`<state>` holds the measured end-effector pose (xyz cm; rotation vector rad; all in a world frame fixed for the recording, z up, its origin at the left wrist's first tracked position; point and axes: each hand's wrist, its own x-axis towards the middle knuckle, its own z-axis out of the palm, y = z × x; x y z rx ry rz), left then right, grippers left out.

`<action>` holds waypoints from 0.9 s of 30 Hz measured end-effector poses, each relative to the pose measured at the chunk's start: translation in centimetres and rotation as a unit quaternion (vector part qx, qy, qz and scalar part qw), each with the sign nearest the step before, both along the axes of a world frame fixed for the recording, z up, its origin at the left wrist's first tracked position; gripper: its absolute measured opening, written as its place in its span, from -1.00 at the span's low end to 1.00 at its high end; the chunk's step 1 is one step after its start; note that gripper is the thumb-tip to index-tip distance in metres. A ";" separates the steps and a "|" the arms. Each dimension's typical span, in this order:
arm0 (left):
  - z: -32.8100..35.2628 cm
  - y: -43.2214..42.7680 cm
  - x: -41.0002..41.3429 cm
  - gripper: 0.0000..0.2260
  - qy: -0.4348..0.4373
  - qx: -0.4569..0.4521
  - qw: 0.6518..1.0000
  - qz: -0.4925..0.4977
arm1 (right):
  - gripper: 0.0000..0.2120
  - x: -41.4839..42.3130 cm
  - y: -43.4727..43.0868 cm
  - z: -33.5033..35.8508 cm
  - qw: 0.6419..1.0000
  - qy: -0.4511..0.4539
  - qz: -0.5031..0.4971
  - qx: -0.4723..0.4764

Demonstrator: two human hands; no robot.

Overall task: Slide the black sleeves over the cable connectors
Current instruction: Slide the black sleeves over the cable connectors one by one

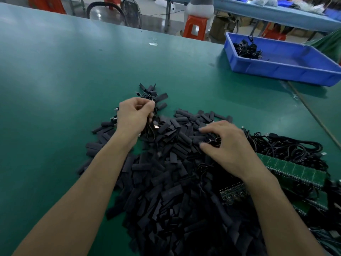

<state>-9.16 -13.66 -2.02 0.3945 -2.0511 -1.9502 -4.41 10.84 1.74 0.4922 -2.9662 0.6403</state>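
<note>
A large heap of flat black sleeves (171,182) covers the green table in front of me. My left hand (134,117) is curled around a bunch of thin black cables; a metal connector (156,126) sticks out below its fingers, and sleeved cable ends (156,97) fan out beyond it. My right hand (225,145) lies over the right side of the heap, thumb and fingers pinching a black cable (212,141) there. A tangle of loose black cables (287,146) lies to the right of that hand.
Green circuit boards (293,170) lie at the right under the cables. A blue plastic tray (287,69) with several black cables in it stands at the far right. Orange stools, a fan and another bench sit beyond the table's far edge.
</note>
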 end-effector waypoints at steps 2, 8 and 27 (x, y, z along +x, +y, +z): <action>0.2 -0.1 -2.0 -0.96 -0.003 -0.020 0.999 0.041 | -0.66 -0.1 0.3 -0.1 0.997 -0.066 -0.002 0.035; 0.5 -0.9 -6.3 -0.84 -0.015 -0.106 0.987 0.116 | -0.77 -0.1 0.9 -1.1 0.996 -0.003 -0.068 -0.054; -0.8 7.8 3.6 -0.88 0.065 -0.010 0.955 -0.288 | -0.84 -0.8 0.1 -1.1 0.840 -0.127 -0.038 -0.526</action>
